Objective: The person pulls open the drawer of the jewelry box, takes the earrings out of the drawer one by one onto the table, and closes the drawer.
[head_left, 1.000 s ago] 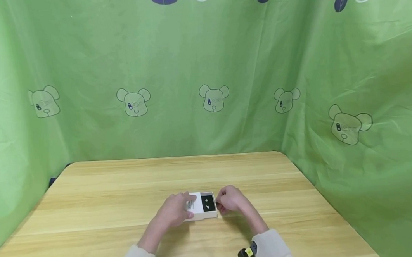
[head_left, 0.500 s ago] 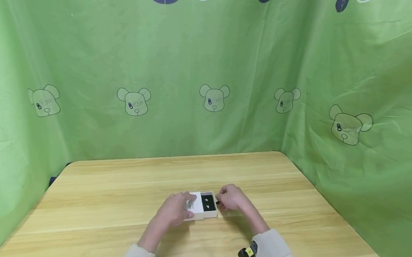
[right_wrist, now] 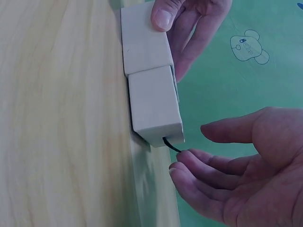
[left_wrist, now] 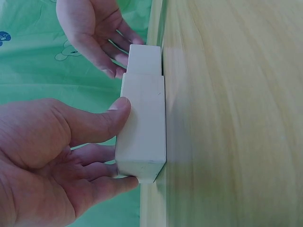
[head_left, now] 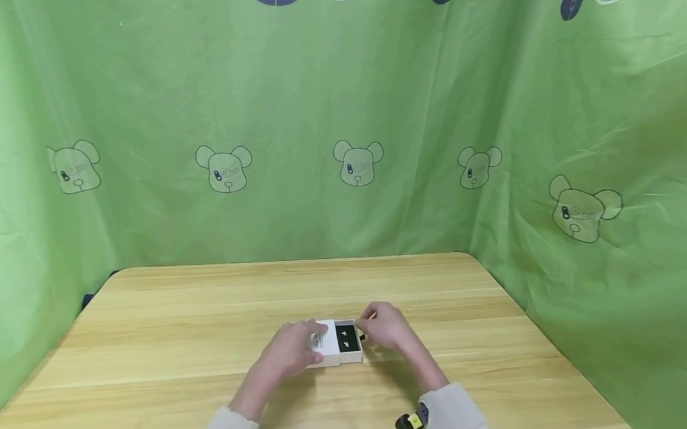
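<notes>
A white slide-out box lies on the wooden table in the head view, its drawer partly out of the sleeve toward the right. Inside the drawer, a black insert bears two small silvery pieces. My left hand grips the sleeve, thumb on the near side and fingers over the far side. From the drawer's end hangs a short black ribbon tab. My right hand is beside that end; in the right wrist view its thumb is spread away from the fingers, with fingertips right at the ribbon's tip.
The wooden table stretches around the box. A green curtain printed with bear heads hangs behind and along both sides. A black wrist camera sits under the right sleeve cuff.
My right hand has let go of the ribbon tab and shifted slightly up and away, leaving the tab in sight. The left hand and the box have stayed in place.
</notes>
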The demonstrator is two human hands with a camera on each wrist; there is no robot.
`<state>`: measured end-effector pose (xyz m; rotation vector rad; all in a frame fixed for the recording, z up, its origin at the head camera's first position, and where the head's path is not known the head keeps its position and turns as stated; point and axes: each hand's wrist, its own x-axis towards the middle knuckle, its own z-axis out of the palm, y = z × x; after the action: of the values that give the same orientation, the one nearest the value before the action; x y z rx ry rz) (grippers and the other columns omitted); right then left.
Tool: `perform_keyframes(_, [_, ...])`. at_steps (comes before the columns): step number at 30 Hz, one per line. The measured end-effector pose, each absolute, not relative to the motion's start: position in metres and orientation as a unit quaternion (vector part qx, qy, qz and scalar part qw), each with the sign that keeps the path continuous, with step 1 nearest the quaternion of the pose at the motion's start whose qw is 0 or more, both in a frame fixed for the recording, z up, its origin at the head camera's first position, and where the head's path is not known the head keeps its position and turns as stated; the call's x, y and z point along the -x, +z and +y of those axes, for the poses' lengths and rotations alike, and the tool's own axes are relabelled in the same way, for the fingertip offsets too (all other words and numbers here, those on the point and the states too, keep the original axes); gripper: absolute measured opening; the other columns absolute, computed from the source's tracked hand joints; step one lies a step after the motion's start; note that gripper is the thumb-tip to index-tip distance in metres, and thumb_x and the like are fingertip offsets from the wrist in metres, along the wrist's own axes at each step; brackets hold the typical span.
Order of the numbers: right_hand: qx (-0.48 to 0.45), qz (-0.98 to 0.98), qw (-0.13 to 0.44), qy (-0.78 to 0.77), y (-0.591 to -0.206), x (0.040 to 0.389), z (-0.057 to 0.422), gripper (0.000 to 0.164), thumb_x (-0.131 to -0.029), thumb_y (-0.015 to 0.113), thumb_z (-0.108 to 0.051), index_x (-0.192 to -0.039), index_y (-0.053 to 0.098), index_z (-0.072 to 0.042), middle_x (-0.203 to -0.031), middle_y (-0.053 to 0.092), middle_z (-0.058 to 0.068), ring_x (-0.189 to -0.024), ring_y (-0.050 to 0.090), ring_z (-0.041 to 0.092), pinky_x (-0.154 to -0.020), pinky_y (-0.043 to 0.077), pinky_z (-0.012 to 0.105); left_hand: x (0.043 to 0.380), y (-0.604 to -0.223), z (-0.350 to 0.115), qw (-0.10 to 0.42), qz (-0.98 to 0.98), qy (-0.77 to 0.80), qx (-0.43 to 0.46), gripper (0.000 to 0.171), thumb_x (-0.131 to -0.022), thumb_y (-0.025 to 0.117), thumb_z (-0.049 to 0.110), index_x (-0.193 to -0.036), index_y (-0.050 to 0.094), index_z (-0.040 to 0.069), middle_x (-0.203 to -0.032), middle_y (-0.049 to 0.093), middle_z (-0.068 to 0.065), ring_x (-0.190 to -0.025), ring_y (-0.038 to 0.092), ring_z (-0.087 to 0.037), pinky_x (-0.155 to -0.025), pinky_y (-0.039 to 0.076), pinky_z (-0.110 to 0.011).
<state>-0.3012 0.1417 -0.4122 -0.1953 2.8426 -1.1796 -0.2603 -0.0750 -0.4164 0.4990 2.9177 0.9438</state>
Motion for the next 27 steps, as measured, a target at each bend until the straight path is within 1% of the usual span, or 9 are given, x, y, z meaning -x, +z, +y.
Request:
perform_keyframes(8, [0.057, 0.918, 0.002, -0.393, -0.409, 0.3, 0.138, 0.015, -0.089, 0.074, -0.013, -0.1, 0.071, -0.004, -0.088, 0.07, 0.007, -0.076, 0.063, 0.018, -0.063, 0.055, 0.029, 0.262, -0.416, -0.075, 0.019, 0.938, 0.306, -0.161, 0.056, -0.081, 0.081, 0.009, -0.134, 0.064, 0.01, -0.148, 0.054, -0.022, -0.131, 0.053, -0.05, -0.111, 0.042, -0.064])
perform_keyframes(18, [0.099, 0.916, -0.017, -0.387, -0.409, 0.295, 0.126, 0.017, -0.084, 0.078, -0.009, -0.098, 0.073, -0.002, -0.084, 0.073, 0.005, -0.074, 0.066, 0.015, -0.068, 0.058, 0.029, 0.264, -0.418, -0.076, 0.017, 0.939, 0.299, -0.169, 0.056, -0.081, 0.082, 0.009, -0.134, 0.065, 0.01, -0.147, 0.055, -0.022, -0.128, 0.056, -0.048, -0.109, 0.045, -0.061])
perform_keyframes(27, [0.117, 0.915, -0.025, -0.385, -0.408, 0.29, 0.117, 0.015, -0.081, 0.079, -0.004, -0.094, 0.073, 0.001, -0.081, 0.073, 0.006, -0.073, 0.067, 0.015, -0.066, 0.059, 0.028, 0.263, -0.419, -0.076, 0.015, 0.938, 0.303, -0.165, 0.055, -0.081, 0.082, 0.009, -0.134, 0.065, 0.01, -0.147, 0.055, -0.023, -0.129, 0.055, -0.049, -0.109, 0.045, -0.062])
